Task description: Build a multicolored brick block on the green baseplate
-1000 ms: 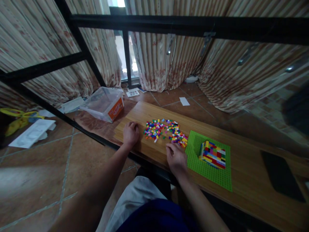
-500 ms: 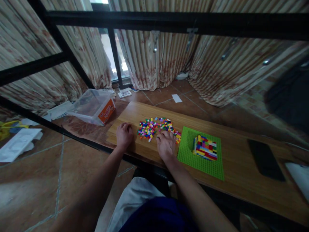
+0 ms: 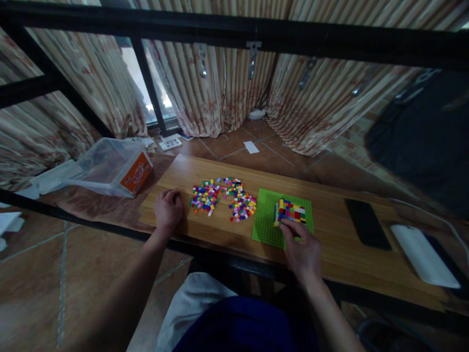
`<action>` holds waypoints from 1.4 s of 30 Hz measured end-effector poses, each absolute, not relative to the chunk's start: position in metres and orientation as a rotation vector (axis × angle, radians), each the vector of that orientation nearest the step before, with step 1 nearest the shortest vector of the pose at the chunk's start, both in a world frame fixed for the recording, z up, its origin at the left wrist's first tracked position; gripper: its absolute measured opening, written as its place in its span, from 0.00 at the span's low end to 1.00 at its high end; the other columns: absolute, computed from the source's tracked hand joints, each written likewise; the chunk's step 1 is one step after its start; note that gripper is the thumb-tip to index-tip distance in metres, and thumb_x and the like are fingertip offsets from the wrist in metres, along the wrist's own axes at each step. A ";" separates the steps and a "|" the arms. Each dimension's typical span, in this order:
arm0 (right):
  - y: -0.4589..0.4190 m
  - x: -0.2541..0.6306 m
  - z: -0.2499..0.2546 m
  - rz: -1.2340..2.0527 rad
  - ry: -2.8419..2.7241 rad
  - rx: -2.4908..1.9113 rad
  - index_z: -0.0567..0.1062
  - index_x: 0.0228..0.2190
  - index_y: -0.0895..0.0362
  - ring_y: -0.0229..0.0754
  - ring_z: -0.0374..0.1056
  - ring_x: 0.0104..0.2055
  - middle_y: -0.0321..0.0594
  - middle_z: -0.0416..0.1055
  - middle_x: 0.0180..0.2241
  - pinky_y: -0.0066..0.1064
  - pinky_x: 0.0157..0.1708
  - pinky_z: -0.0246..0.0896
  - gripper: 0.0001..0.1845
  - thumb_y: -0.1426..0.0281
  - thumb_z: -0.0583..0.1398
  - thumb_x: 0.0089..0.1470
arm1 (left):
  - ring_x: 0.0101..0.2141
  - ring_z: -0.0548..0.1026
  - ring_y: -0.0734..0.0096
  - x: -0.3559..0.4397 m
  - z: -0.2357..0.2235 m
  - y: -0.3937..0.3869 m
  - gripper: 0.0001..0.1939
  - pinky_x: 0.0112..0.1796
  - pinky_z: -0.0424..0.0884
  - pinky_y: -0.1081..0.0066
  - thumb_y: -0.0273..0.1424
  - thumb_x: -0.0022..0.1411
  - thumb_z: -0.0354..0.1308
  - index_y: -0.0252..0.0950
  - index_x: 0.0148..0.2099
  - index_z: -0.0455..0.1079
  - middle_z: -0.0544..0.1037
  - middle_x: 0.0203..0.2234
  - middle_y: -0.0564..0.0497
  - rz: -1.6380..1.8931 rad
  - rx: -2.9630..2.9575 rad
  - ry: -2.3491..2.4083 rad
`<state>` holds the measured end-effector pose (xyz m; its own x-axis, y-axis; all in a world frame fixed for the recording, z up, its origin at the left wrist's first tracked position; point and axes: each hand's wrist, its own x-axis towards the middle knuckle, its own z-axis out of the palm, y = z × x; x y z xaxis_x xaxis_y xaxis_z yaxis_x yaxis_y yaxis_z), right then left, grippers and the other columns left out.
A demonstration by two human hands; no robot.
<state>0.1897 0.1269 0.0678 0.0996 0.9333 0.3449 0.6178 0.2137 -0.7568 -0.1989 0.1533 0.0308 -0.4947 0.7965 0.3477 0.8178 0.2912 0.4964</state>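
Fingers curled inward, my left hand [image 3: 169, 211] rests on the wooden bench, left of a spread of loose toy building bricks [image 3: 205, 196]; whether it holds anything is hidden. My right hand [image 3: 303, 245] is over the green baseplate [image 3: 266, 222]. Its thumb and forefinger pinch together at the near edge of a multicoloured block built from bricks [image 3: 289, 209]. Anything between those fingertips is too small or too covered to make out. The built block sits on the right part of the baseplate, partly covered by my fingers.
A clear plastic box [image 3: 106, 164] with an orange label stands beyond the bench's left end. To the right on the bench [image 3: 331, 266] lie a black phone-like slab [image 3: 367, 223] and a white device [image 3: 423, 255]. A black metal bar [image 3: 227, 29] crosses ahead of curtains.
My right hand has left the brick pile and moved right to the built block on the baseplate. My left hand stays in place on the bench. The camera view has turned right.
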 end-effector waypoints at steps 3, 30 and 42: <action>0.136 0.208 0.067 0.403 -1.583 -1.560 0.82 0.38 0.56 0.48 0.75 0.39 0.46 0.80 0.39 0.40 0.42 0.68 0.19 0.55 0.58 0.60 | 0.48 0.75 0.54 -0.199 0.032 0.154 0.16 0.53 0.70 0.57 0.30 0.61 0.51 0.33 0.45 0.77 0.78 0.45 0.40 -0.974 -1.575 -2.499; 0.162 0.207 0.060 0.411 -1.606 -1.610 0.82 0.40 0.57 0.51 0.76 0.41 0.48 0.81 0.41 0.47 0.47 0.70 0.19 0.57 0.58 0.57 | 0.49 0.74 0.54 -0.198 0.032 0.153 0.16 0.54 0.69 0.57 0.29 0.60 0.51 0.35 0.45 0.77 0.78 0.45 0.41 -0.999 -1.565 -2.508; 0.174 0.202 0.059 0.645 -1.367 -1.623 0.80 0.37 0.58 0.49 0.78 0.34 0.46 0.81 0.33 0.46 0.40 0.75 0.18 0.59 0.62 0.48 | 0.48 0.74 0.54 -0.198 0.032 0.153 0.16 0.54 0.69 0.57 0.30 0.61 0.50 0.34 0.44 0.77 0.78 0.45 0.41 -0.995 -1.567 -2.505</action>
<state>0.2018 0.1739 0.0591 0.2554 0.9551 0.1504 0.4907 0.0060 -0.8713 -0.1978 0.1530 0.0316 -0.4947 0.7998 0.3399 0.8150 0.2912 0.5009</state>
